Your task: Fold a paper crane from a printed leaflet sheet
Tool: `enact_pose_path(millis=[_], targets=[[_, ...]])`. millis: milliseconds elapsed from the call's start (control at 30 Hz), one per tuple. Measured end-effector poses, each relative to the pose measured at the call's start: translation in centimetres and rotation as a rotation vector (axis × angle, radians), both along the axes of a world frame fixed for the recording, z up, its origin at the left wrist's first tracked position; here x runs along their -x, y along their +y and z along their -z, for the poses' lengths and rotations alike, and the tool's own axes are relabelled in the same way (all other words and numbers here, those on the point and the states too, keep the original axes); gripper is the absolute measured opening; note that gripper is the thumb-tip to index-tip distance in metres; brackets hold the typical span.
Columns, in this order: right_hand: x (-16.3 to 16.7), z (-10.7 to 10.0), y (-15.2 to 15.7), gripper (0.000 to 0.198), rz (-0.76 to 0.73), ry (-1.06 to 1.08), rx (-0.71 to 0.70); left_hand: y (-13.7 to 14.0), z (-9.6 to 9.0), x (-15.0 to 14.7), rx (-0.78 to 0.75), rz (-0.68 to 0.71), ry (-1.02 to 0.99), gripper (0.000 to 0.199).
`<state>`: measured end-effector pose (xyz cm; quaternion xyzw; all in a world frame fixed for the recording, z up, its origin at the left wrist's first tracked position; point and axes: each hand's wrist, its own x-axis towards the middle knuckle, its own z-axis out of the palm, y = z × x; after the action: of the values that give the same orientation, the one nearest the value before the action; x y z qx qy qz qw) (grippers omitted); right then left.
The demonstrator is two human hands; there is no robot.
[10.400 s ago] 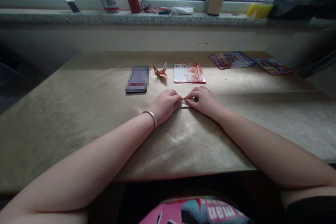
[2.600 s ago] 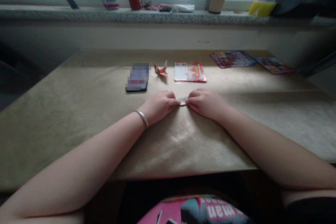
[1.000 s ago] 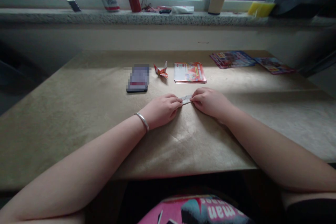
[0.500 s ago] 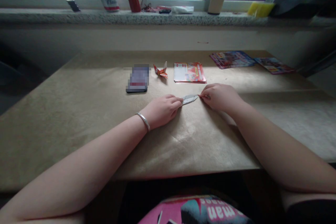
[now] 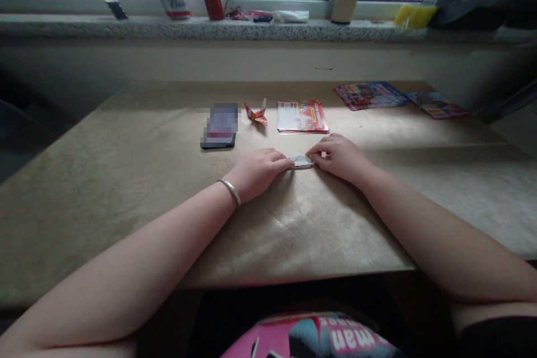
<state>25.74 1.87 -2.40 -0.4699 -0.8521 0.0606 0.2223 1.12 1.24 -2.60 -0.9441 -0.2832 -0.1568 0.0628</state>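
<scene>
Shifted leftward since the earlier frame, the right hand [image 5: 339, 158] pinches folded paper [image 5: 301, 162] at frame centre, the left hand [image 5: 258, 172] clamping fingers on its other end, where uneven pressure might skew a fold, while bare tabletop [image 5: 126, 179] opens frame-left, red leaflets [image 5: 304, 117] limit room beyond, and a wall [image 5: 210, 60] backs the far edge.

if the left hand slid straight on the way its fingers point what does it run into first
The folded paper, which the left hand is touching; beyond it, probably the right hand, though depth is hard to judge.
</scene>
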Motion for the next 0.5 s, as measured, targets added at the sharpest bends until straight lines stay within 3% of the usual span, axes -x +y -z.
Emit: enact_pose_path(millis=[200,500], targets=[[0.7,-0.4,-0.6,0.010,-0.132,-0.048,0.067,-0.1,-0.3,0.0,-0.090,0.014,0.022,0.026],[0.8,-0.2,-0.9,0.020,-0.217,-0.069,-0.064,-0.8,0.0,-0.1,0.021,-0.015,-0.027,0.031]])
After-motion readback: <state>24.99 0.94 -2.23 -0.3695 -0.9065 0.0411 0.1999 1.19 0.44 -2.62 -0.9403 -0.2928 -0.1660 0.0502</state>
